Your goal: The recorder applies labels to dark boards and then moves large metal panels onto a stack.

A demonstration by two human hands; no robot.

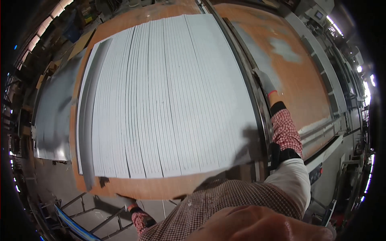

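White strips or panels (177, 96) lie side by side on an orange-brown board (132, 188), with narrow dark gaps between several of them. Along their left side runs a long grey strip (93, 92). My right hand (265, 82), in a grey glove, reaches far forward on the right. Its fingers are closed on a long dark metal bar (245, 52) beside the white strips. My left hand (128, 201), also gloved, is low at the board's front edge; its fingers are too dark and small to read, and whether it touches the board is unclear.
Right of the bar is a second orange-brown surface (301, 64) with grey patches, bordered by a metal frame (327, 76). A stack of grey sheet metal (56, 112) stands on the left. Below the board's front edge are metal legs (108, 219) and a blue-edged item (74, 225).
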